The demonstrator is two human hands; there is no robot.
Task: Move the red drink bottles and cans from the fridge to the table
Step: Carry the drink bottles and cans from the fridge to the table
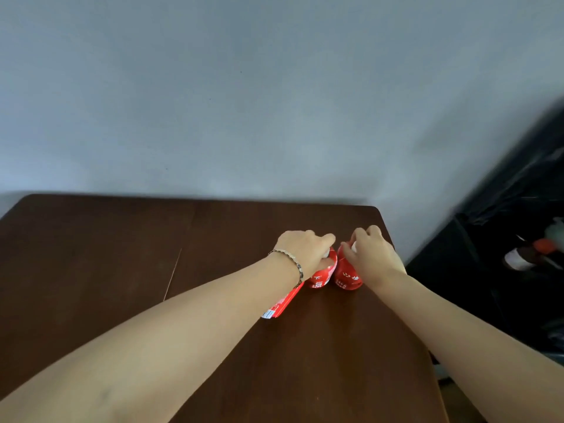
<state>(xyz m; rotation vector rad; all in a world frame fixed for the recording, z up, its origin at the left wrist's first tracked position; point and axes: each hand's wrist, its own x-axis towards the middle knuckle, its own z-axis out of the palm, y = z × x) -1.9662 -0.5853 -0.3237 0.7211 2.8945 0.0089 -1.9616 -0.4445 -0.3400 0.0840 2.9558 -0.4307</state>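
On the table (91, 270), each hand's grip closes on a red bottle: left (319, 274), right (346, 277).

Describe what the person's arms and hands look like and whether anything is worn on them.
Both forearms are bare all the way into the frame, with no sleeves or gloves showing. The left hand has a thin beaded or linked bracelet in pale and dark tones around its wrist. The right hand and its wrist carry nothing visible: no watch or band, and no rings can be made out.
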